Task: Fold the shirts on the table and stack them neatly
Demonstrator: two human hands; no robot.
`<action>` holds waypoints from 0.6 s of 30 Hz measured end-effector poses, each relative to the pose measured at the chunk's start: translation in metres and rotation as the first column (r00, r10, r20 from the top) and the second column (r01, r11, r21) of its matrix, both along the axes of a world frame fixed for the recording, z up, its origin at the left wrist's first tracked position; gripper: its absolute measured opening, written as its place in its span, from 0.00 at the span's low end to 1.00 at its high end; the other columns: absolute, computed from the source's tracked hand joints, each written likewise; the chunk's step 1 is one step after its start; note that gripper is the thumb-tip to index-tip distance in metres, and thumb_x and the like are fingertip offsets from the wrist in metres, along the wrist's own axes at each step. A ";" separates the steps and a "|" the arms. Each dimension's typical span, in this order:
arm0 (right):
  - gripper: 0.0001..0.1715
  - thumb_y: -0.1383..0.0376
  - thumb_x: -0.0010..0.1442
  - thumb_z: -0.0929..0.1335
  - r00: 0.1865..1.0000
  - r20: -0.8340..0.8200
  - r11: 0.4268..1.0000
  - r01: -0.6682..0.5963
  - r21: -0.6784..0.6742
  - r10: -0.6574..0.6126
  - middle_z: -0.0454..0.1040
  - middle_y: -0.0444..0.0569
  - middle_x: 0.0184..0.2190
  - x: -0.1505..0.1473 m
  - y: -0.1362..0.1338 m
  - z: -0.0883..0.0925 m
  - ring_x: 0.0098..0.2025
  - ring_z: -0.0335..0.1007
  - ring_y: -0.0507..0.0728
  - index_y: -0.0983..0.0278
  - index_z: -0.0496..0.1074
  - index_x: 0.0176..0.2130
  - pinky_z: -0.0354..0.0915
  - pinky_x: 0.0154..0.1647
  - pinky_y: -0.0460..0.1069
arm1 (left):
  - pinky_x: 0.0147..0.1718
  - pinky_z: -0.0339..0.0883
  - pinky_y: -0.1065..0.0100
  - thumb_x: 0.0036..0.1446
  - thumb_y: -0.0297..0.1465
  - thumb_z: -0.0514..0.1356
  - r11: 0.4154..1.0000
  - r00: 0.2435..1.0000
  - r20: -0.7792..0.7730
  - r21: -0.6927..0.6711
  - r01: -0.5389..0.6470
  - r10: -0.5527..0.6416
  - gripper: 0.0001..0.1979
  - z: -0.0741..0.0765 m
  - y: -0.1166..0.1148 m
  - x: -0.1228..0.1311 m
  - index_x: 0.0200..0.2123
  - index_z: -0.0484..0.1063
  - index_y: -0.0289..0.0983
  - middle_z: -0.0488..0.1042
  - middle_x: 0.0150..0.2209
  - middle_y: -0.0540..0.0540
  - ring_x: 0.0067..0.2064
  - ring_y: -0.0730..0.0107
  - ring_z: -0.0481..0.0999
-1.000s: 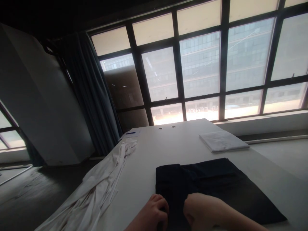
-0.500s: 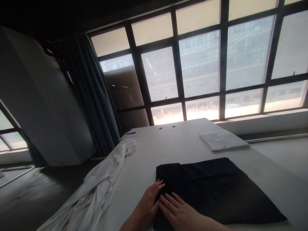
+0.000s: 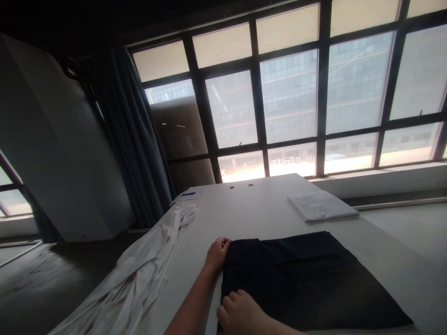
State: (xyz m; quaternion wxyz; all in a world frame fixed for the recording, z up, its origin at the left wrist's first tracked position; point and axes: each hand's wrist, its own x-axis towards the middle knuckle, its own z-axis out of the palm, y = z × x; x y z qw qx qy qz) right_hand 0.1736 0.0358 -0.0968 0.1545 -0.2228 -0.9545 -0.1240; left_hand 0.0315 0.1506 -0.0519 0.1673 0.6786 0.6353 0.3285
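A dark navy folded cloth (image 3: 296, 274) lies flat on the white table (image 3: 240, 209) in front of me. My left hand (image 3: 219, 251) is closed on the cloth's far left corner, fingertips pinching its edge. Nearer to me, my right hand (image 3: 240, 311) is curled over the left edge of the same cloth, its fingers bent down and closed on the fabric. Parts of the fingers of both hands are hidden. The exact kind of garment or cloth cannot be made out.
A crumpled pale cloth (image 3: 146, 270) hangs along the table's left side. A folded white cloth (image 3: 321, 205) lies farther back on the right. A blue pen (image 3: 188, 193) rests on paper at the far left corner. Large windows (image 3: 289, 97) stand behind.
My left hand has moved away from me to the cloth's far corner and closed there. My right hand has gone from lying flat to curled at the near left edge.
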 end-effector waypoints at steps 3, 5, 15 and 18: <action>0.18 0.48 0.61 0.69 0.996 0.034 0.996 -0.080 -0.029 0.080 0.76 0.44 0.24 0.000 -0.005 -0.002 0.21 0.68 0.55 0.60 0.70 0.33 0.54 0.19 0.47 | 0.42 0.66 0.67 0.65 0.36 0.56 1.000 0.999 -0.039 -0.017 -0.014 0.013 0.12 0.001 0.003 0.002 0.38 0.78 0.37 0.81 0.39 0.43 0.41 0.63 0.78; 0.12 0.54 0.63 0.68 0.986 0.044 0.987 -0.159 -0.031 0.160 0.76 0.41 0.25 0.006 -0.010 -0.004 0.20 0.66 0.53 0.58 0.69 0.35 0.51 0.18 0.46 | 0.40 0.65 0.68 0.65 0.34 0.56 1.000 0.998 -0.062 -0.019 -0.020 0.019 0.11 0.001 0.003 0.002 0.37 0.77 0.37 0.81 0.38 0.43 0.40 0.64 0.78; 0.16 0.52 0.61 0.69 0.989 0.084 0.950 -0.091 -0.299 0.121 0.75 0.39 0.21 0.023 -0.009 0.027 0.17 0.61 0.50 0.60 0.70 0.30 0.43 0.17 0.45 | 0.54 0.63 0.56 0.66 0.31 0.53 0.978 0.970 -0.234 0.173 0.115 -0.072 0.12 0.032 -0.026 0.013 0.42 0.77 0.39 0.76 0.44 0.40 0.49 0.55 0.74; 0.15 0.58 0.55 0.71 0.999 -0.039 0.920 -0.003 -0.392 -0.013 0.71 0.40 0.17 0.042 -0.009 0.056 0.16 0.57 0.49 0.61 0.66 0.22 0.43 0.18 0.46 | 0.58 0.60 0.55 0.65 0.34 0.56 0.937 0.926 -0.301 0.188 0.293 -0.229 0.11 0.042 -0.041 0.036 0.46 0.77 0.43 0.76 0.49 0.43 0.52 0.56 0.73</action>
